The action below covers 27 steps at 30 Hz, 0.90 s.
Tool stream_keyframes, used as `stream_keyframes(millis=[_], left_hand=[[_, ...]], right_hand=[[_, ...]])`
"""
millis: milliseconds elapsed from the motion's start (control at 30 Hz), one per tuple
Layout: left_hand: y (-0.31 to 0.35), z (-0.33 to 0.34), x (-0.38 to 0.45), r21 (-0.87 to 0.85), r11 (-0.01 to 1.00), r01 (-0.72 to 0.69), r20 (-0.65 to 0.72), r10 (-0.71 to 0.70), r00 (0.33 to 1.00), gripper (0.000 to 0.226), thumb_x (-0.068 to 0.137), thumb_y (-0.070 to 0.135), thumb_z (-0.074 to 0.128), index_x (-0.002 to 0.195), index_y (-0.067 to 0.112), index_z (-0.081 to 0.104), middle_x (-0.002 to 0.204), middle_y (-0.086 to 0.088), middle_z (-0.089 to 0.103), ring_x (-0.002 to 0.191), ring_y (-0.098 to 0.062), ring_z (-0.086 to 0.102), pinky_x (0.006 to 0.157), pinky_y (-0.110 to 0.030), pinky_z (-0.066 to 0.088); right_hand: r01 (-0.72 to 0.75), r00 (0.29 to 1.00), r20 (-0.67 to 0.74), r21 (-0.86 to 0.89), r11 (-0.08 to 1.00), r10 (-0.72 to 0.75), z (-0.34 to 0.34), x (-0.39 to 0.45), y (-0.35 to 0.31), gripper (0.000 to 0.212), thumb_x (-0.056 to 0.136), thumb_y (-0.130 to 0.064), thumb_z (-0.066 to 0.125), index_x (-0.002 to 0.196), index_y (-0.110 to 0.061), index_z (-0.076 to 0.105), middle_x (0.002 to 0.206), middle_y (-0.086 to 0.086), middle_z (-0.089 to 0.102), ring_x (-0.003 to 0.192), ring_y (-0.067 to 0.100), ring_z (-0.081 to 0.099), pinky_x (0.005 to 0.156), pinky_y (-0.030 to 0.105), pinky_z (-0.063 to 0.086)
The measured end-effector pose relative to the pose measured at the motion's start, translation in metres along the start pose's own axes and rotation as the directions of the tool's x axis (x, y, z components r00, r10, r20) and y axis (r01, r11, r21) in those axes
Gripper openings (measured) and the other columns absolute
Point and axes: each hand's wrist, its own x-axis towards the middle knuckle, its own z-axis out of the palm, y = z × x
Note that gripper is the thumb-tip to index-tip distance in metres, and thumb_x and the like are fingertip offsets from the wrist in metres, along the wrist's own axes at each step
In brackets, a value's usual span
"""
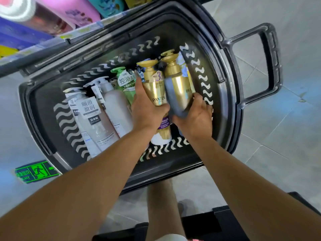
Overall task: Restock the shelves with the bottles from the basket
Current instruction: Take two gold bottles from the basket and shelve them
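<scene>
A dark plastic basket point(43, 119) stands on the floor below me with several bottles lying in it. My left hand point(147, 108) grips a gold Pantene pump bottle point(155, 84) inside the basket. My right hand point(194, 117) holds a second gold Pantene pump bottle point(178, 84) from below, its pump pointing away from me. White bottles point(114, 108) and a green bottle point(126, 82) lie to the left of my hands. Another gold and purple bottle point(163, 131) lies under my wrists.
A shelf edge point(52, 42) with pink, teal and purple bottles point(78, 13) runs along the top left, just beyond the basket. The basket's handle point(271, 66) sticks out to the right. Grey floor tiles surround it, with a green exit sign point(36, 171) on the floor.
</scene>
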Motion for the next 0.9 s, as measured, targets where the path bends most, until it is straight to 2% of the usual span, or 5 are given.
stream_keyframes(millis=[167, 367, 500, 733, 900], left_hand=[[-0.007, -0.042, -0.006, -0.198, 0.980, 0.011, 0.180, 0.025, 0.983, 0.116, 0.054, 0.027, 0.079, 0.152, 0.042, 0.018, 0.109, 0.020, 0.065, 0.089, 0.004, 0.067, 0.076, -0.025, 0.055], [-0.019, -0.079, -0.007, -0.315, 0.943, 0.110, 0.259, -0.026, 0.965, 0.087, 0.045, 0.027, 0.079, 0.127, 0.036, 0.052, 0.096, 0.008, 0.072, 0.086, -0.013, 0.072, 0.075, -0.040, 0.059], [-0.025, -0.094, -0.008, -0.323, 0.936, 0.137, 0.312, -0.031, 0.950, 0.064, 0.047, 0.022, 0.079, 0.105, 0.038, 0.057, 0.086, 0.008, 0.072, 0.077, -0.012, 0.072, 0.062, -0.027, 0.056], [-0.026, -0.119, -0.016, -0.356, 0.927, 0.118, 0.380, 0.028, 0.924, 0.060, 0.048, 0.022, 0.077, 0.100, 0.047, 0.061, 0.087, 0.007, 0.072, 0.080, -0.016, 0.073, 0.065, -0.029, 0.058], [-0.013, -0.163, -0.033, -0.362, 0.931, 0.037, 0.421, 0.128, 0.898, 0.070, 0.050, 0.015, 0.074, 0.112, 0.044, 0.058, 0.087, 0.004, 0.071, 0.078, -0.016, 0.071, 0.064, -0.029, 0.057]], right_hand=[[0.022, 0.988, 0.150, 0.085, 0.996, -0.034, -0.003, -0.002, 0.005, 0.087, 0.074, -0.034, 0.080, 0.144, -0.012, 0.034, 0.135, 0.011, 0.044, 0.119, 0.030, 0.049, 0.103, 0.040, 0.045], [-0.026, 0.986, 0.163, -0.052, 0.998, 0.034, 0.005, 0.002, -0.009, 0.092, 0.071, -0.040, 0.081, 0.145, -0.011, 0.033, 0.134, 0.013, 0.044, 0.121, 0.033, 0.044, 0.104, 0.036, 0.036], [-0.121, 0.976, 0.170, -0.090, 0.989, 0.135, 0.009, 0.005, -0.018, 0.090, 0.061, -0.046, 0.084, 0.130, -0.007, 0.041, 0.125, 0.011, 0.044, 0.116, 0.029, 0.043, 0.102, 0.033, 0.037], [-0.281, 0.943, 0.249, 0.235, 0.931, 0.222, 0.000, -0.028, -0.033, 0.066, 0.068, -0.028, 0.084, 0.108, -0.019, 0.033, 0.091, -0.005, 0.050, 0.072, 0.004, 0.051, 0.054, 0.014, 0.040], [-0.185, 0.983, 0.073, 0.446, 0.876, 0.170, -0.028, -0.085, -0.075, 0.071, 0.074, -0.042, 0.080, 0.132, -0.024, 0.041, 0.100, -0.006, 0.061, 0.081, 0.005, 0.060, 0.070, 0.020, 0.045]])
